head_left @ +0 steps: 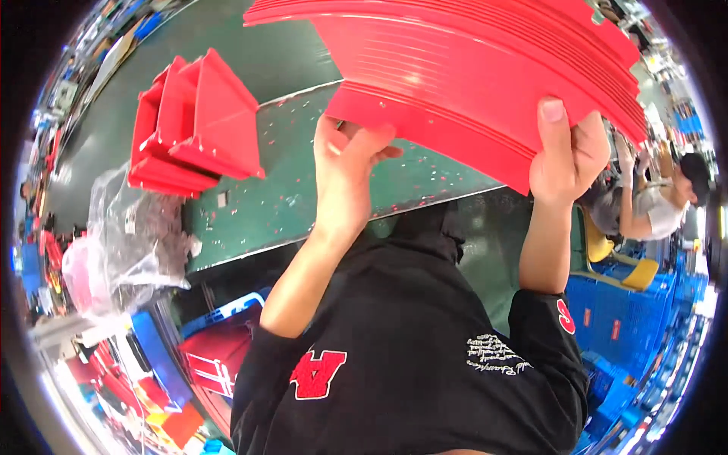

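A large red plastic panel (pixel 447 72) with ribbed ridges is held up over the bench at the top. My left hand (pixel 349 163) closes on its lower left edge, the thumb lying along the red plastic. At its right end my right hand (pixel 565 155) grips the lower edge, with the thumb pressed on the near face. The fingers behind the panel are mostly hidden. To the left, red plastic bins (pixel 201 125) stand together on the green bench top (pixel 280 205), apart from both hands.
Small red and white scraps litter the bench. Clear plastic bags (pixel 129 235) hang at its left end. Blue crates (pixel 626 318) and a yellow seat (pixel 637 273) are at the right, where another person (pixel 652 201) sits. Red parts lie at the lower left.
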Tool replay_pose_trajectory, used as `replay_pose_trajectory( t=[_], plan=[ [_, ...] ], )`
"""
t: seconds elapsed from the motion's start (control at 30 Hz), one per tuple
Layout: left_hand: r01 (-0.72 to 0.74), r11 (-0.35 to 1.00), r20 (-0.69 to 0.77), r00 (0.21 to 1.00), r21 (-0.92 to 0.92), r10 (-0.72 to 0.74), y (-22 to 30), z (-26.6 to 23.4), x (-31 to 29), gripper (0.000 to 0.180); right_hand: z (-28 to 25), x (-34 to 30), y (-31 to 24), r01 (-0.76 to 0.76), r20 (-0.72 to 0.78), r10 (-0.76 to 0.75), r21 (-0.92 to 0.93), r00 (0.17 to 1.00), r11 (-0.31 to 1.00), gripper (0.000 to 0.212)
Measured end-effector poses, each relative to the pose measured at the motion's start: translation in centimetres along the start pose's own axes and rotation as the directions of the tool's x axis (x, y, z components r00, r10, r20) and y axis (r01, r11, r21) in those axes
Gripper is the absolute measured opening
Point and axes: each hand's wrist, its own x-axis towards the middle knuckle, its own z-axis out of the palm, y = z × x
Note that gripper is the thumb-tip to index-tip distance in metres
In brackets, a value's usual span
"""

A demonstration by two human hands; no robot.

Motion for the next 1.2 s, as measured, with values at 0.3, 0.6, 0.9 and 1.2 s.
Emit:
replay_pose_trajectory(
  t=[0.3,0.6,0.9,1.2],
  plan=[
    [0.216,0.968,-0.223,0.945,-0.124,-0.239,-0.6,-4.2,0.4,0.032,3.4,-2.1,1.2,0.030,0.046,-0.033,0.050,0.998,0.998,0.015],
    [0.229,0.958,-0.170,0.965,0.170,-0.200,-2.0,-2.5,-0.1,0.030,4.6,-2.3,1.4,0.076,0.094,-0.063,-0.139,0.994,0.987,0.016],
    [-0.054,0.626,-0.105,0.971,0.778,0.214,2.2,-10.7,0.2,0.023,0.6,-1.1,3.0,-0.789,0.141,0.780,0.200,0.610,0.581,0.030],
    [-0.634,0.055,0.571,0.728,0.772,0.379,4.7,-5.7,3.4,0.039,-2.0,-2.9,5.7,-0.926,0.453,0.866,0.376,0.212,0.030,0.030]
  ],
)
